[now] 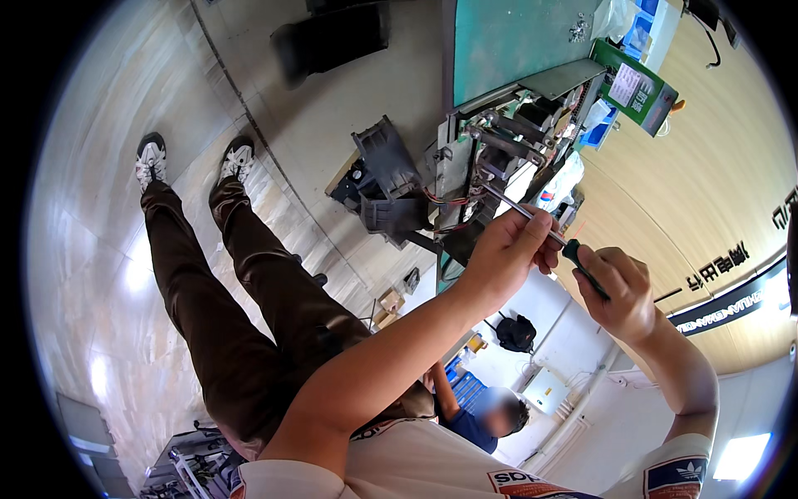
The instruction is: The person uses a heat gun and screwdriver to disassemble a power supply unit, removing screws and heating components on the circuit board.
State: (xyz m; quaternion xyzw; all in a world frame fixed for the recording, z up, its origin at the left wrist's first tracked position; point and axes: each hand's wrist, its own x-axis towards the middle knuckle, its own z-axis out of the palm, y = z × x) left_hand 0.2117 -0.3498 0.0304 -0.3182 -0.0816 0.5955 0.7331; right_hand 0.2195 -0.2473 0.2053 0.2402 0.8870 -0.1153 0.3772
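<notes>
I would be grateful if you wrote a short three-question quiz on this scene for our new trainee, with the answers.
1. Multiple choice: which part of the slim screwdriver, with its silver metal shaft and dark green handle, does the bare right hand grip?
A) the shaft
B) the handle
C) the tip

2. True or false: the bare left hand is empty.

3. Short answer: toward what does the end of the shaft away from the handle point?

Key:
1. B
2. False; it holds the shaft.
3. The grey metal machine with exposed bars.
</notes>
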